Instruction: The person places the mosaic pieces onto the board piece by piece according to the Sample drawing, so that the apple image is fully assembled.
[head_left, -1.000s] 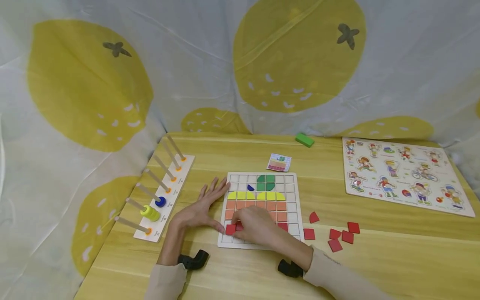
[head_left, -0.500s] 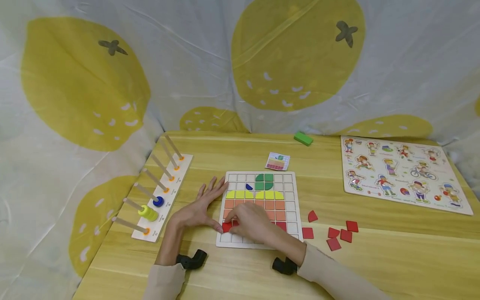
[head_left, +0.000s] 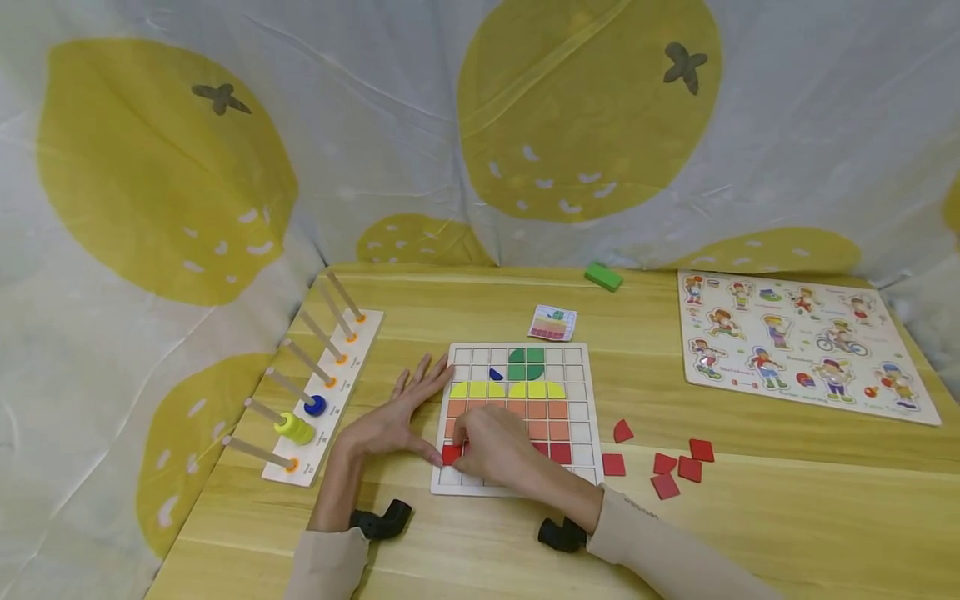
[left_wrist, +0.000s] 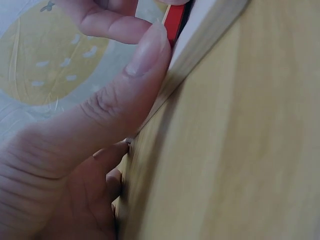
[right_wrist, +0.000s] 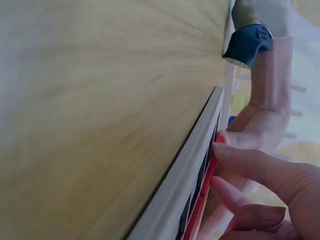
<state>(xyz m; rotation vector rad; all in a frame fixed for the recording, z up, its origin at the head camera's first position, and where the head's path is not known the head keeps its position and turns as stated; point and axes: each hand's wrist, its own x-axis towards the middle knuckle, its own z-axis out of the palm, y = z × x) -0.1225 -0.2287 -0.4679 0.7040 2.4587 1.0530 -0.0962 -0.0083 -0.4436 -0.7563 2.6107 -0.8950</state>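
A white grid board (head_left: 587, 425) lies on the table with green, blue, yellow, orange and red tiles in its cells. My left hand (head_left: 390, 425) spreads along the board's left edge, its thumb reaching the lower-left corner area. There, a red square tile (head_left: 451, 454) sits at the left end of the red row. The bent fingers of my right hand (head_left: 491, 442) pinch this tile and cover part of the red row. In the left wrist view, the left thumb (left_wrist: 145, 60) touches the board's side right beside the red tile (left_wrist: 173, 22).
Several loose red pieces (head_left: 690, 469) lie right of the board. A small pattern card (head_left: 553, 323) and a green block (head_left: 603, 277) are behind it. At left stands a peg rack (head_left: 303, 475) with yellow and blue rings; a sports picture puzzle (head_left: 806, 350) lies at far right.
My right hand has moved slightly left with the red tile, which has gone from tilted over the board to flat at the row's left end. The left hand stays at the board's edge.
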